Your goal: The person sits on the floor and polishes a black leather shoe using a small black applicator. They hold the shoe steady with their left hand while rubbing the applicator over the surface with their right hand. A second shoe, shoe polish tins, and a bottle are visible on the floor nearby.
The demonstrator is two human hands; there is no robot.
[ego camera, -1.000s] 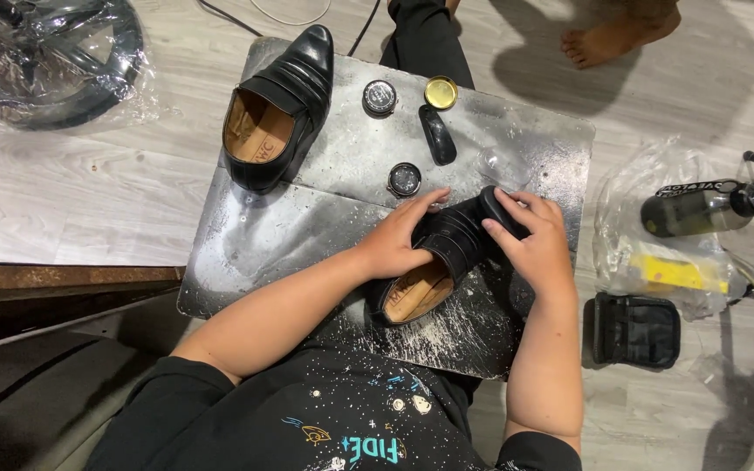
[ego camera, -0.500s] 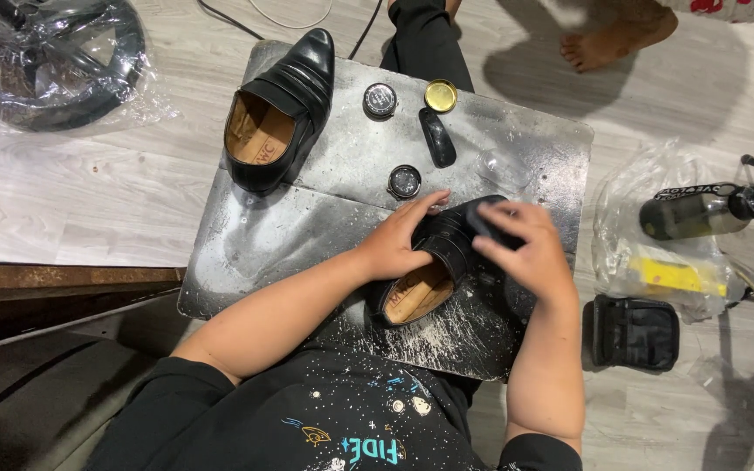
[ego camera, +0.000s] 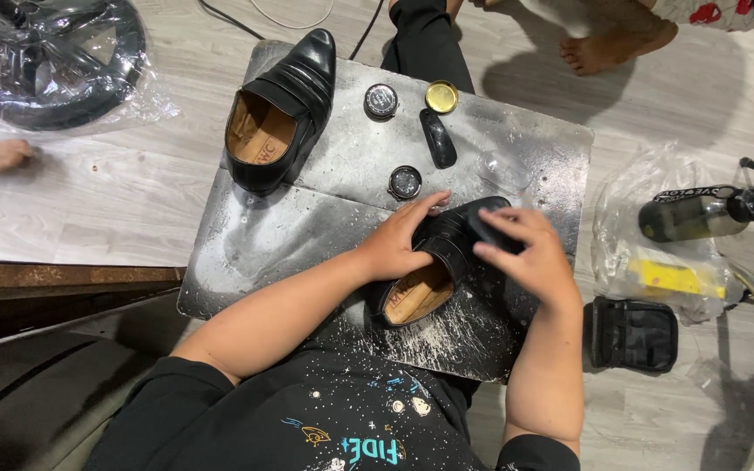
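- Left hand (ego camera: 399, 244) grips the near black shoe (ego camera: 434, 266), steadying it.
- Right hand (ego camera: 525, 249) grasps a dark applicator (ego camera: 489, 228), rubbing the toe.
- Far shoe (ego camera: 281, 113) lies untouched.

Even indoor light, glare on the metal sheet (ego camera: 499, 157), right hand (ego camera: 525, 253) perhaps slightly motion-blurred.

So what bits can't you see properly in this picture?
Head view:
- Toe of the near shoe: covered by the right hand.
- What the right hand grips: dark, blurred; can't tell.
- Shoe's far side: behind the left hand.
- Wheel in plastic: cut off by the top-left edge.
- Bare foot: cut off at the top.
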